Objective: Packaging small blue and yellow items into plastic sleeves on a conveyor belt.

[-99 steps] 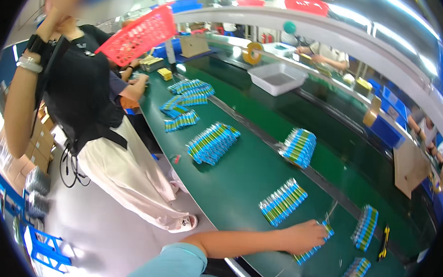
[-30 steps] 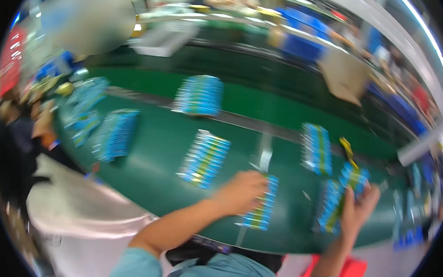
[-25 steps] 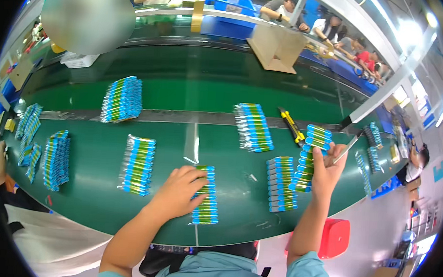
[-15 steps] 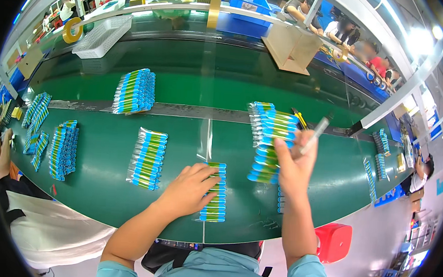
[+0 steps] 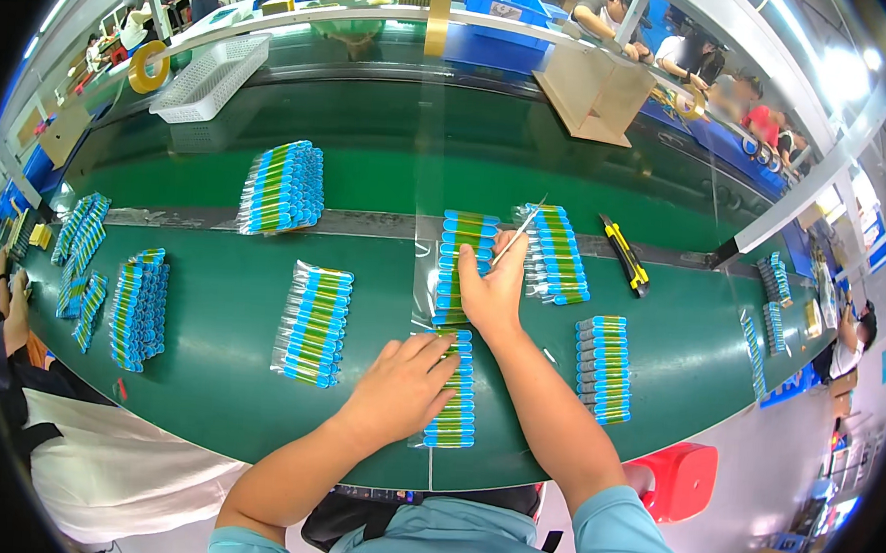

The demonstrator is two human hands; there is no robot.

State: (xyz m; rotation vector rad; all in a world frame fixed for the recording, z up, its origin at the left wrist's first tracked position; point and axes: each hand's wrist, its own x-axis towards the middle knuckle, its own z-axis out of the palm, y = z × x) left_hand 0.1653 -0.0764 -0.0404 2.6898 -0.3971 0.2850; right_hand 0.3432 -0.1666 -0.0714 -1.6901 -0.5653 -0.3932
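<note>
My left hand (image 5: pixel 394 389) lies spread over a strip of blue-and-green packets (image 5: pixel 459 418) on the green table, holding nothing. Just beyond it, my right hand (image 5: pixel 492 294) grips another strip of packets (image 5: pixel 470 235), its thumb laid along the face. A thin whitish pen-like stick (image 5: pixel 522 231) also juts from the right hand's fingers. Close beside that hand lies a wrapped row of packets (image 5: pixel 562 258). Farther right rests a yellow-and-black utility knife (image 5: pixel 624 256). Nearer me on the right is one more strip (image 5: pixel 606 370), partly grey along its left side.
A wrapped row (image 5: pixel 312 325) lies left of my hands, with stacks of packets (image 5: pixel 285 188) behind it and others (image 5: pixel 141 311) farther left. At the back are a white basket (image 5: pixel 208 84) and a tan board stand (image 5: pixel 598 94). A red stool (image 5: pixel 688 483) stands right; co-workers sit around.
My right hand has swung left with its strip, to just beyond my left hand. The knife and the right-hand strip now show fully. The left hand stays on its strip.
</note>
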